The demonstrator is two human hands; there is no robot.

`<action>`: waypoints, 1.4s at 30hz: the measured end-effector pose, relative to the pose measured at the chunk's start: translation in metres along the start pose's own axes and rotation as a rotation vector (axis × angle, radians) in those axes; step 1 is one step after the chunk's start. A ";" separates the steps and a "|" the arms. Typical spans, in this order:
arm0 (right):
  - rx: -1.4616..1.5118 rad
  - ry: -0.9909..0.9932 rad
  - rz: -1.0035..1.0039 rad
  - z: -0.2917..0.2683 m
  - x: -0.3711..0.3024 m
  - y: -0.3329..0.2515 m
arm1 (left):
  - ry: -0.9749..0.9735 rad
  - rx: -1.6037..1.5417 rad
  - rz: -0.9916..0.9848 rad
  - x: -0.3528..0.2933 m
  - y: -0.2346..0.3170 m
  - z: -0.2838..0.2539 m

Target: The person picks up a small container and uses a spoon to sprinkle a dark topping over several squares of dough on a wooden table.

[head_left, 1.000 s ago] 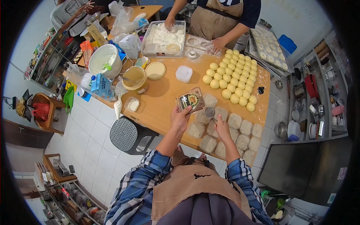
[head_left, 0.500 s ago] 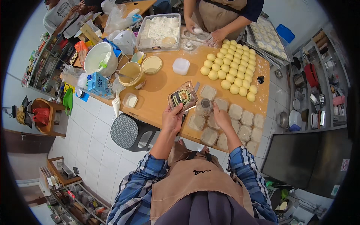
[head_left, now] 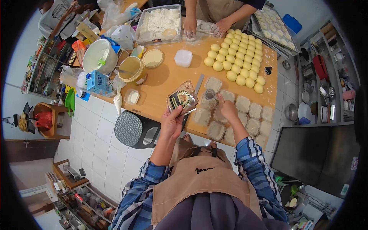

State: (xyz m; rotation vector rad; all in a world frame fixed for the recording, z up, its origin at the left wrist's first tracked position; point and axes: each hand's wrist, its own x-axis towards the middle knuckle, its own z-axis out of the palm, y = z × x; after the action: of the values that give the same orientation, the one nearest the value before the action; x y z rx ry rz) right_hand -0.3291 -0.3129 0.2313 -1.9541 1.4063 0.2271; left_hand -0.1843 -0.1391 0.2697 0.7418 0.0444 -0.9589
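Note:
A brown foil sachet (head_left: 183, 98) with a dark printed label is pinched in my left hand (head_left: 171, 122), above the table's front edge. My right hand (head_left: 229, 110) is closed at the side of a small clear jar (head_left: 209, 95), its round rim facing up. The jar is among square, clear-lidded tubs (head_left: 217, 130) set in rows; their contents look pale brown. My fingers partly hide the tubs beneath. A flat metal blade (head_left: 199, 82) lies just beyond the sachet.
Rows of round yellow dough balls (head_left: 240, 63) cover the table's far right. Beyond, a co-worker's hands (head_left: 222, 27) work on a floured board. A flour bin (head_left: 159, 25), yellow tub (head_left: 132, 70), white bowl (head_left: 100, 57) and milk carton (head_left: 99, 82) stand left. A grey stool (head_left: 129, 129) stands below.
The view has shifted slightly, while my hands keep the sachet and jar in nearly the same places. The co-worker's left-side hand has moved down onto the floured surface.

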 end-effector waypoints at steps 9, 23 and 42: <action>-0.015 0.015 0.053 -0.005 0.000 0.007 | -0.013 0.014 -0.011 -0.004 -0.004 0.007; -0.018 0.083 0.070 -0.007 -0.005 0.014 | -0.046 0.017 -0.027 -0.008 -0.005 0.009; -0.056 0.000 0.105 -0.003 -0.003 -0.015 | -0.050 -0.046 -0.014 -0.020 0.001 0.010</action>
State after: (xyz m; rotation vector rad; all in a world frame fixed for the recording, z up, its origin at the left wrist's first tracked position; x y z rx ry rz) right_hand -0.3174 -0.3100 0.2419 -1.9273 1.5193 0.3184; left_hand -0.1984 -0.1299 0.2844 0.6761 0.0277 -0.9860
